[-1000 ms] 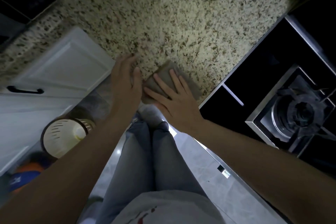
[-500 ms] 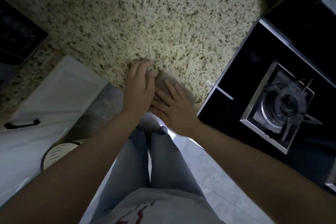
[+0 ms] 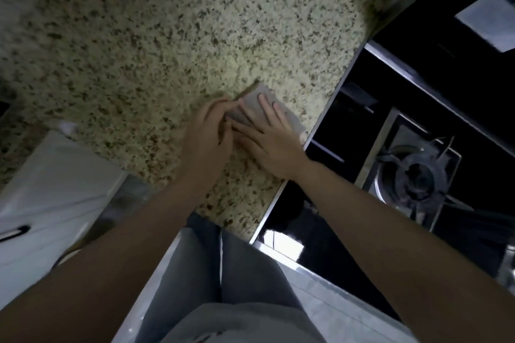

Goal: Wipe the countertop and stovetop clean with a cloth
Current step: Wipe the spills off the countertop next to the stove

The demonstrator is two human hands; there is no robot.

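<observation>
A folded grey-brown cloth (image 3: 257,97) lies flat on the speckled granite countertop (image 3: 167,36), close to the metal edge of the black glass stovetop (image 3: 395,108). My right hand (image 3: 267,138) presses on the cloth with fingers spread. My left hand (image 3: 207,133) rests beside it, its fingertips touching the cloth's left edge and overlapping my right hand. Much of the cloth is hidden under my fingers.
A gas burner with a metal pan support (image 3: 415,175) sits on the stovetop to the right. White cabinet doors with a dark handle (image 3: 14,231) are at the lower left. My legs in grey trousers (image 3: 223,273) stand against the counter's front edge.
Both hands and the cloth have slid away from the counter's front edge, farther onto the granite and toward the stovetop. My left hand has closed in against the cloth.
</observation>
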